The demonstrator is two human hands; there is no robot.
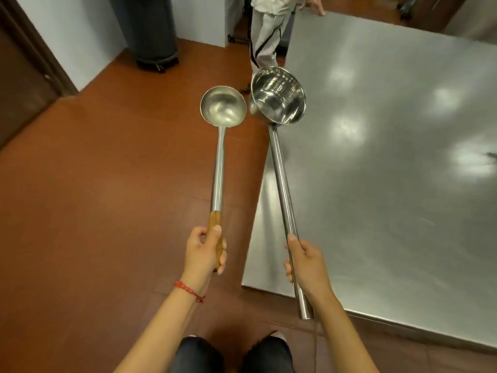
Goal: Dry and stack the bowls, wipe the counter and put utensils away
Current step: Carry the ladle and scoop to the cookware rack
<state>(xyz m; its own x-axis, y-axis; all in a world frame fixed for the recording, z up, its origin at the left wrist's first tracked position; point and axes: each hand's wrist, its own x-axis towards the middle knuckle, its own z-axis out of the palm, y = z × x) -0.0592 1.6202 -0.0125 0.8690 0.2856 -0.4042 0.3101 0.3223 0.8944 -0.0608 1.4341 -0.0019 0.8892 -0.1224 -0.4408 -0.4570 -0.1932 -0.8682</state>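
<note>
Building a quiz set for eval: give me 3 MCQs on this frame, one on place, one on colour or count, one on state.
1. Where is the bowl of the ladle with the wooden grip?
A. over the red floor, left of the counter
B. resting on the counter
C. inside the dark bin

2. How many long-handled utensils are held?
A. one
B. two
C. three

3. What state is the right hand in?
A. open and empty
B. flat on the counter
C. closed around a steel handle

Answers:
1 A: the ladle in the left hand hangs over the floor, clear of the steel counter.
2 B: the ladle and a deeper steel dipper, one in each hand.
3 C: the right hand is wrapped around the dipper's tubular handle.
</note>
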